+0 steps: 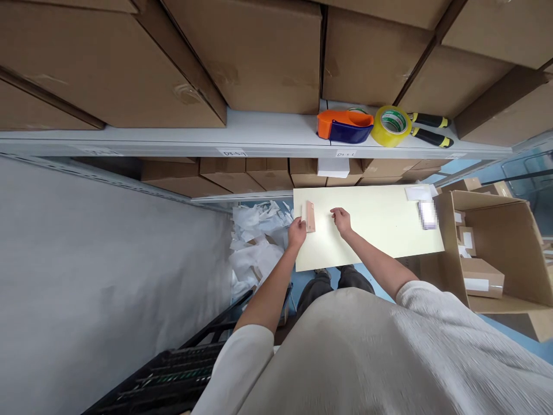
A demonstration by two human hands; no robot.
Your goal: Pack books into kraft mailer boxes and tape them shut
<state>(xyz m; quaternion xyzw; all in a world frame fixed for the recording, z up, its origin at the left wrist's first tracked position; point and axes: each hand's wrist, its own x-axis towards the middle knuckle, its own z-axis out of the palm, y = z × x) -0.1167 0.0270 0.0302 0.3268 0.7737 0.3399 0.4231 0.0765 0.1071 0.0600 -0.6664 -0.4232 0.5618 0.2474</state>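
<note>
Work in the head view looks part-way along. The person's left hand (pixel 297 232) has its grip clamped on the near left edge of a small pink box (pixel 310 217), which sits at the left end of the table (pixel 375 227). The right hand (pixel 342 221) hovers to the right, apart from the box, fingers curled; whether its grip pinches anything thin cannot be told. Boxes with white labels (pixel 481 276) already lie in the open carton (pixel 496 230) at the right, seemingly finished, whereas the pink box shows no such label and probably remains to be dealt with. Papers (pixel 417 192) lie at the table's far right corner.
</note>
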